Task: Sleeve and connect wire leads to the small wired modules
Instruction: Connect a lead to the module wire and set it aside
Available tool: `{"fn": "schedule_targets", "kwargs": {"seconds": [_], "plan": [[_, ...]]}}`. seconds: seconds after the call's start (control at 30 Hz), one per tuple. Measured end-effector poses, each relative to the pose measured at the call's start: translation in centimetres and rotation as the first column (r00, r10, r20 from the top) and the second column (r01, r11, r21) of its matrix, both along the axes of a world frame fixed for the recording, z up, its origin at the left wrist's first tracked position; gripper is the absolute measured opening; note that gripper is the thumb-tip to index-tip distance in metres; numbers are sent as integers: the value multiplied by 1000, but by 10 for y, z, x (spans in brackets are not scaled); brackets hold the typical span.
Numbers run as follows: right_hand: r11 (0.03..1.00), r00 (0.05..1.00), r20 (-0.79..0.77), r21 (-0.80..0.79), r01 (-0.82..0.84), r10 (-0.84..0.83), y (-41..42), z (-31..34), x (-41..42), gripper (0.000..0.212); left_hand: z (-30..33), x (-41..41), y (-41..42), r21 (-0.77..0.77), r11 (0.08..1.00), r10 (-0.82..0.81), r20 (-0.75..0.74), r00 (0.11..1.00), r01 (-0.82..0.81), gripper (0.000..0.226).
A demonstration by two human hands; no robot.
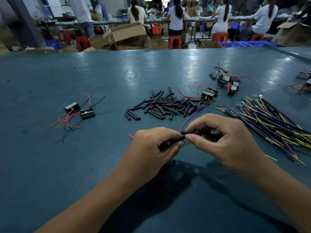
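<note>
- The left hand (155, 145) had its fingers curled round a black sleeve (180, 137), thumb and forefinger pinching it near its right end, just above the table (67, 165).
- A bit of red wire (131, 136) stuck out to the left of that hand; whether a module sat in the palm could not be told.
- The right hand (225, 140) pinched a lead (193, 115) between thumb and forefinger right at the sleeve's mouth, the other fingers curled beneath.
- The two hands' fingertips were touching or nearly so at the sleeve.
- The lead, thin with blue and red strands, ran up and away from the pinch toward the sleeve pile (166, 105).
- That pile of short black tubes lay loose at the table's middle, beyond the hands.
- Two modules (79, 110) with red and black wires sat well apart to the left.
- Two more modules (209, 94) lay just right of the pile, and a tangled cluster (228, 81) lay farther back on the right.
- A bundle of leads (272, 121), black with yellow and purple ends, fanned out along the right side, near the right hand.
- One stray yellow lead (271, 157) lay by the right wrist.
- Beyond the table, people (175, 15) sat on red stools (175, 41) at a bench, with cardboard boxes (127, 35) on the floor.
</note>
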State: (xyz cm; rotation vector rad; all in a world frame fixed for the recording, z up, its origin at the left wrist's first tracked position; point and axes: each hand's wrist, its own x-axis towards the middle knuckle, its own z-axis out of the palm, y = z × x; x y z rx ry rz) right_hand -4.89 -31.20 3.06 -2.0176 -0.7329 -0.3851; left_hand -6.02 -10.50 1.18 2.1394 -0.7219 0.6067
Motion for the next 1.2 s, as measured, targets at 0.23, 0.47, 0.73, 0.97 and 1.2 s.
{"fn": "schedule_targets", "kwargs": {"seconds": [0.23, 0.47, 0.73, 0.97, 1.2], "plan": [[999, 997, 78, -41, -10, 13, 2, 0, 0, 7, -2, 2, 3, 16, 999, -29, -3, 1000, 29, 8], [990, 985, 160, -132, -50, 71, -1, 0, 2, 10, -3, 3, 4, 21, 998, -55, -26, 998, 56, 6], [966, 969, 240, -257, -2, 66, -4, -4, 3, 5, -7, 7, 9, 31, 993, -107, -129, 986, 112, 21], [932, 944, 316, -360, 24, 98, -6, -1, 3, 9, -5, 6, 9, -23, 996, -86, -156, 984, 84, 16], [928, 966, 250, -372, 35, 64, -5, 2, -1, 14, 1, 2, 6, 14, 999, -40, -94, 995, 42, 13]]}}
